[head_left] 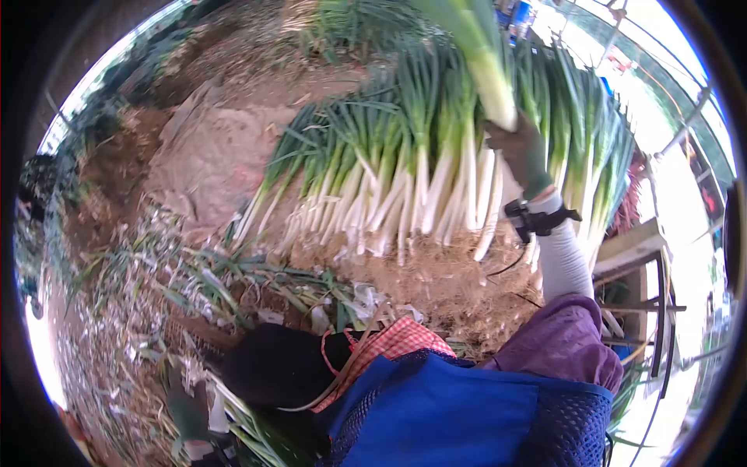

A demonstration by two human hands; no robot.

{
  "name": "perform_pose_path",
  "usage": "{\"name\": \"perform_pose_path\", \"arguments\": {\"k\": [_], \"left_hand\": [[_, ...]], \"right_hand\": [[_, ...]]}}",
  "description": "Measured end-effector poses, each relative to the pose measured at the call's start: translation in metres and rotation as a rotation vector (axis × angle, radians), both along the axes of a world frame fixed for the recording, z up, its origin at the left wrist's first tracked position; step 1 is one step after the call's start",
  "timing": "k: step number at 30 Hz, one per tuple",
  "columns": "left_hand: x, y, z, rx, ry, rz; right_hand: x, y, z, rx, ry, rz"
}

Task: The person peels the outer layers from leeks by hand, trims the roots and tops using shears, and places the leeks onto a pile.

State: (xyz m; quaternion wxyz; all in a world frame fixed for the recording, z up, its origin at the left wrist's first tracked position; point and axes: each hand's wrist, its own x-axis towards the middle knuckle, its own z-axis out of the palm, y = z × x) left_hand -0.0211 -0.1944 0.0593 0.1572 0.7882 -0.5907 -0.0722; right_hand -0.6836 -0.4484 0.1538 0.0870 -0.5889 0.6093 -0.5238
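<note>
My right hand (520, 152), in a dark glove, is closed at the white lower end of a thick green onion (490, 78). That stalk rises toward the top of the view, slightly blurred and close to the camera. Beneath it lies a long row of green onions (420, 171), white ends toward me and green leaves pointing away. My left hand (187, 405), also gloved, is low at the left edge of my body. Loose green onion stalks (249, 428) lie beside it, and its fingers are too dark to make out.
Peeled leaves and scraps (132, 311) litter the ground at left. A brown cloth (218, 156) lies beyond them. Trimmed roots (467, 288) are heaped before the row. A wooden frame (634, 249) stands at right, and more green onions (366, 27) lie at the back.
</note>
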Motion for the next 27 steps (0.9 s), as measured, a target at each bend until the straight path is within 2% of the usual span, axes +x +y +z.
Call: {"name": "perform_pose_path", "arguments": {"k": [1, 2, 4, 5, 7, 10, 13, 15, 17, 18, 19, 20, 21, 22, 23, 24, 25, 26, 27], "left_hand": [[0.041, 0.018, -0.044, 0.006, -0.022, 0.021], [0.000, 0.010, -0.011, 0.461, 0.099, 0.406], [0.096, 0.089, -0.140, 0.061, -0.002, 0.133], [0.074, 0.091, -0.118, 0.433, 0.207, 0.397], [0.059, 0.104, -0.127, 0.385, 0.328, 0.433], [0.044, 0.132, -0.153, 0.298, 0.512, 0.506], [0.042, 0.149, -0.188, 0.152, 0.717, 0.587], [0.048, 0.155, -0.212, 0.008, 0.884, 0.644], [0.049, 0.159, -0.223, -0.038, 1.175, 0.704], [0.048, 0.162, -0.227, -0.007, 1.058, 0.808], [0.052, 0.164, -0.231, 0.048, 0.999, 0.767], [0.042, 0.161, -0.225, 0.044, 0.839, 0.772], [0.059, 0.166, -0.237, 0.214, 0.742, 0.802], [0.055, 0.170, -0.233, 0.146, 0.700, 0.764], [0.050, 0.168, -0.224, 0.161, 0.867, 0.832], [0.046, 0.169, -0.225, 0.085, 0.967, 0.847], [0.043, 0.170, -0.226, 0.002, 1.062, 0.850], [0.033, 0.162, -0.211, 0.015, 1.021, 0.881], [0.028, 0.157, -0.197, 0.032, 0.984, 0.905]], "right_hand": [[-0.035, 0.008, 0.006, 0.099, 0.037, -0.195], [-0.062, 0.019, 0.008, 0.087, 0.180, -0.381], [-0.107, 0.033, 0.001, 0.185, 0.271, -0.649], [-0.119, 0.039, -0.003, 0.205, 0.336, -0.776], [-0.186, 0.035, -0.055, 0.345, 0.436, -0.897], [-0.253, 0.026, -0.133, 0.787, 0.351, -0.876], [-0.268, 0.019, -0.163, 0.901, 0.430, -0.810], [-0.289, 0.014, -0.176, 0.967, 0.574, -0.750], [-0.319, 0.009, -0.192, 1.010, 0.941, -0.613], [-0.341, 0.007, -0.200, 0.989, 1.210, -0.515], [-0.359, 0.003, -0.206, 0.922, 1.489, -0.456], [-0.319, 0.022, -0.173, 0.818, 1.483, -0.523], [-0.325, 0.013, -0.163, 0.965, 1.302, -0.516], [-0.323, 0.013, -0.149, 0.928, 1.483, -0.437], [-0.342, -0.006, -0.154, 0.717, 0.963, -0.646], [-0.364, -0.025, -0.160, 0.323, 0.472, -0.735], [-0.324, -0.050, -0.145, 0.356, 0.434, -0.928], [-0.268, -0.060, -0.104, 0.387, 0.393, -1.128], [-0.188, -0.055, -0.065, 0.227, 0.251, -0.767]]}}
